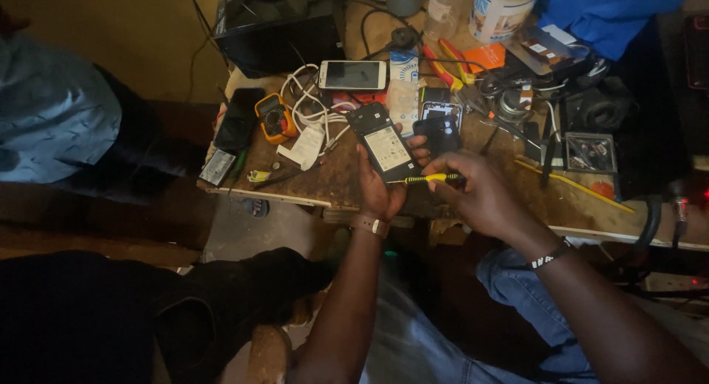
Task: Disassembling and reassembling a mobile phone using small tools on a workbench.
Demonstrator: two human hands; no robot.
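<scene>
Phone (384,144), back cover off, is gripped by the left hand (378,192) over the counter's (332,179) front edge. Screwdriver (427,179) is pinched in the right hand (480,196); a slip could gouge the battery.

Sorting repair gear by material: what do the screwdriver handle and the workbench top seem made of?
The small yellow-and-black screwdriver in the right hand: handle looks like smooth plastic, with an even bright colour and slight sheen. The worn brown workbench top: probably wood, matte and scuffed, with a pale cut edge along the front.
</scene>
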